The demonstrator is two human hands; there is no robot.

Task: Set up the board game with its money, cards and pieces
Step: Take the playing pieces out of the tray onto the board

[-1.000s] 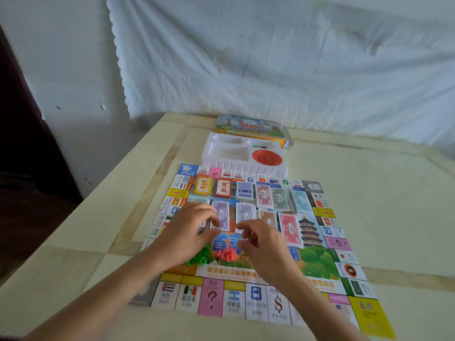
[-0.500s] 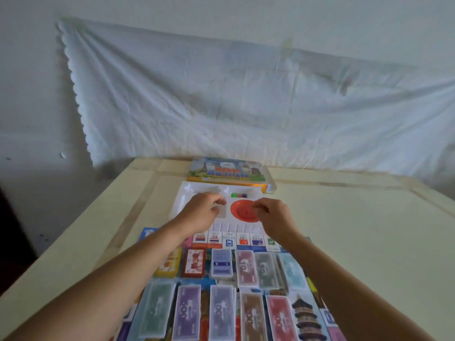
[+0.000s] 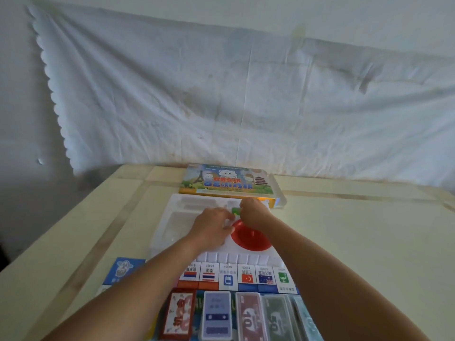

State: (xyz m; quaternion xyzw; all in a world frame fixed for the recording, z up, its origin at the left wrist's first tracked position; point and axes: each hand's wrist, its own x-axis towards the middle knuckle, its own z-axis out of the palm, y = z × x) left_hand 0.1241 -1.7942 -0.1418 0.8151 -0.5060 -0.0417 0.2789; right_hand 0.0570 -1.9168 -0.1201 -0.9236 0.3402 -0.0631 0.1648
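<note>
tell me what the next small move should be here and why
Probably lift the small green piece out of the white plastic tray and bring it to the game board. Both hands meet over that far slot, the right hand with fingertips at the piece, the left hand beside it. Money stacks already lie on the board, so pieces seem to be what remains.

A plain home room: a cream table [image 3: 344, 242] against a wall hung with a white sheet [image 3: 221, 107].
</note>
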